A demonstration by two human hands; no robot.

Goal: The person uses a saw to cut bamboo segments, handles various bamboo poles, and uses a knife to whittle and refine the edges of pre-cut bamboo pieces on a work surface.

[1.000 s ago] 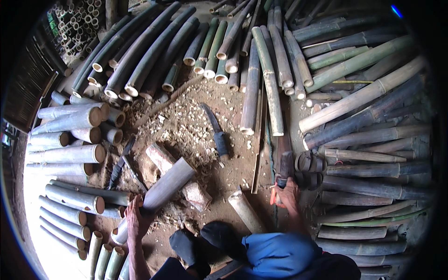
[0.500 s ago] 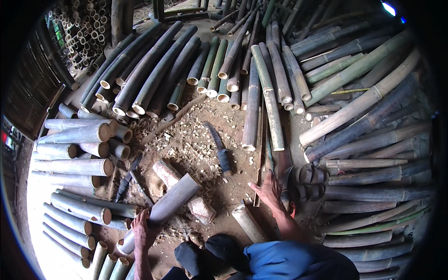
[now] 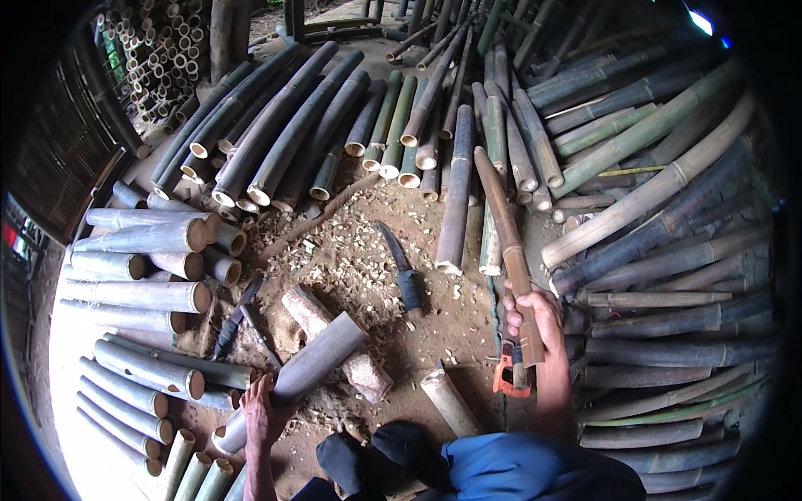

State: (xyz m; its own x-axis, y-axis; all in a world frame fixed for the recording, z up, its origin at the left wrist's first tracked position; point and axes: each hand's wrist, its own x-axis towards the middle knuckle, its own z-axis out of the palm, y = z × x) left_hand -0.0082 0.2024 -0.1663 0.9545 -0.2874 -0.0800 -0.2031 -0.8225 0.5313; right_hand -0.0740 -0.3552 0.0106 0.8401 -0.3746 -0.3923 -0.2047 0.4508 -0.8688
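"So, what in the right hand [image 3: 541,324]?"

"Gripped there with wrapped fingers, near the lower end: a long, narrow, brown bamboo strip with ringed joints [image 3: 507,230], slanting up and away toward the row of poles."

"And under the left hand [image 3: 261,409]?"

"Clasped near its lower, open end: a thick, grey-brown, round bamboo tube [image 3: 322,357], lying across a short, pale, rough log [image 3: 302,309] on the brown earth floor [image 3: 455,334]. As for the firmness of that hold, cannot tell."

"Likely handling?"

"For the strip, probably light and stiff, perhaps a little tip-heavy from so low a hold; better taken nearer the middle for balance, with care along any sharp edges. For the tube, heavier by the look of it, yet hollow at the end, hard and smooth, so liable to roll or slip on the log. Best held with a full wrap from above, close to the open end."

"Anything close by?"

"Just beside the right hand, an orange-handled saw [image 3: 499,381]; between the hands, a straw-coloured bamboo stub [image 3: 449,401]; farther off among pale wood chips [image 3: 330,242], a dark curved knife with a wrapped grip [image 3: 406,280]."
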